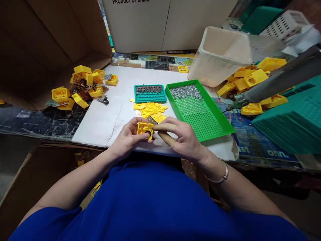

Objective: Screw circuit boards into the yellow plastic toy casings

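Observation:
My left hand (126,137) is closed around a small yellow plastic housing (141,128), its open inner side facing up. A round black part (148,134) sits in the housing, near my left thumb. My right hand (182,137), with tan covers on thumb and index finger, is bent in a pinch at the housing's right edge. Whatever lies between those fingertips is too small to make out. Just beyond my hands is a heap of flat yellow plastic pieces (150,109), with a small grey piece at its near side.
A teal tray (150,98) holds round metallic parts in rows. Right of it lies a green perforated tray (213,129) with many screws. Yellow housings are piled left (85,80) and right (255,78). An electric screwdriver (240,102) hangs in from the right, near a whitish plastic bin (220,53).

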`<state>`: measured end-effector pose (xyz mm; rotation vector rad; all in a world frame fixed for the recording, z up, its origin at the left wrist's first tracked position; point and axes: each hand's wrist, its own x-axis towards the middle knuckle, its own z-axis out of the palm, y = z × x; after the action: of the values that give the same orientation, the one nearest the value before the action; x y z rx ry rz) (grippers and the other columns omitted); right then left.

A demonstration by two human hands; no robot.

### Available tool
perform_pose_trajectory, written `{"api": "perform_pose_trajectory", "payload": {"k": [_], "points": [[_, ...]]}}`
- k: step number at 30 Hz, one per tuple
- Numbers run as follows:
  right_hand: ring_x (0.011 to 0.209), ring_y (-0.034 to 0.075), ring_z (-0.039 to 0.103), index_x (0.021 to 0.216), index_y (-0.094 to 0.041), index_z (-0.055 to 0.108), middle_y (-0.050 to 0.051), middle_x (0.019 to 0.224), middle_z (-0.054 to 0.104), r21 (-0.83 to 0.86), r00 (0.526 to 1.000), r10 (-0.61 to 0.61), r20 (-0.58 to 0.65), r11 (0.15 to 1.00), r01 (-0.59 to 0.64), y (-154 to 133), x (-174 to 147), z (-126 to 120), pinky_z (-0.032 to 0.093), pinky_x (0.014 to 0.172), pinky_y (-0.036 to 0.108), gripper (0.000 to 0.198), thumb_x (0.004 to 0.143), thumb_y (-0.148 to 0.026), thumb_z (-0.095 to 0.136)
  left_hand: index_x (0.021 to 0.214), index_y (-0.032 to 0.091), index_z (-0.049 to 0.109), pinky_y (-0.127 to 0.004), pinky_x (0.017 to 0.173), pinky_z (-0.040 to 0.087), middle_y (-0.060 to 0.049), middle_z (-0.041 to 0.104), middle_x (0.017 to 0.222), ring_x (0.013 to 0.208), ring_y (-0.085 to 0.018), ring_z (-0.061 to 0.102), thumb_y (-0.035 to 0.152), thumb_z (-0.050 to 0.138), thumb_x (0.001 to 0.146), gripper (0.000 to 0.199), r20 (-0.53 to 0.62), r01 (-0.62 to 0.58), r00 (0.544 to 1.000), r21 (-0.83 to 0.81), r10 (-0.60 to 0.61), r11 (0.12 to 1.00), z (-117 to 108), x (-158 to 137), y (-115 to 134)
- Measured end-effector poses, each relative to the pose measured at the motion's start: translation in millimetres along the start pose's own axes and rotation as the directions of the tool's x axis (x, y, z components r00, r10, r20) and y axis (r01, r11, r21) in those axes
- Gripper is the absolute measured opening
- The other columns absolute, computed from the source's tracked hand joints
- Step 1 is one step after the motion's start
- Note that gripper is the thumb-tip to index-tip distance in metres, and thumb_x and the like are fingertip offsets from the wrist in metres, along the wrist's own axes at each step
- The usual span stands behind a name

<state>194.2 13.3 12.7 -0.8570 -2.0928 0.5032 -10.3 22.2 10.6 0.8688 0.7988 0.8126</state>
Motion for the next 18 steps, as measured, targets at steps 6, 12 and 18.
{"api": "perform_pose_trajectory", "payload": {"k": [6, 12, 18], "points": [[0.137, 0.025, 0.048, 0.143, -0.025, 0.041, 0.015, 0.143, 0.048, 0.053, 0.993, -0.089, 0.075, 0.995, 0.085, 17.5, -4.1, 5.2, 0.048, 0.111, 0.048, 0.061, 0.088, -0.012, 0.061, 0.103, 0.02, 0.053, -0.021, 0.062, 0.058, 0.0, 0.073, 0.084, 0.068, -0.019, 0.076, 0.012, 0.077, 0.066, 0.044, 0.122, 0.253, 0.964, -0.126, -0.238, 0.959, -4.4, -5.5, 14.9], [0.131, 0.02, 0.052, 0.132, -0.025, 0.053, 0.012, 0.137, 0.052, 0.27, 0.989, -0.014, 0.147, 0.963, -0.027, 12.4, -1.7, 3.6, 0.052, 0.106, 0.041, 0.04, 0.094, -0.011, 0.049, 0.104, 0.021, 0.055, -0.02, 0.052, 0.059, -0.001, 0.073, 0.089, 0.061, -0.02, 0.075, 0.01, 0.071, 0.067, 0.042, 0.203, 0.339, 0.927, -0.089, -0.316, 0.937, -10.1, -8.9, 16.5], [0.119, 0.018, 0.059, 0.128, -0.024, 0.056, 0.009, 0.13, 0.056, 0.463, 0.981, 0.105, 0.162, 0.87, -0.169, 6.2, -0.7, 5.3, 0.057, 0.095, 0.033, 0.036, 0.092, -0.022, 0.061, 0.108, 0.021, 0.052, -0.02, 0.048, 0.057, -0.002, 0.071, 0.092, 0.058, -0.02, 0.074, 0.012, 0.07, 0.066, 0.046, 0.215, 0.361, 0.92, -0.142, -0.328, 0.922, -10.3, -10.1, 17.4]]}}
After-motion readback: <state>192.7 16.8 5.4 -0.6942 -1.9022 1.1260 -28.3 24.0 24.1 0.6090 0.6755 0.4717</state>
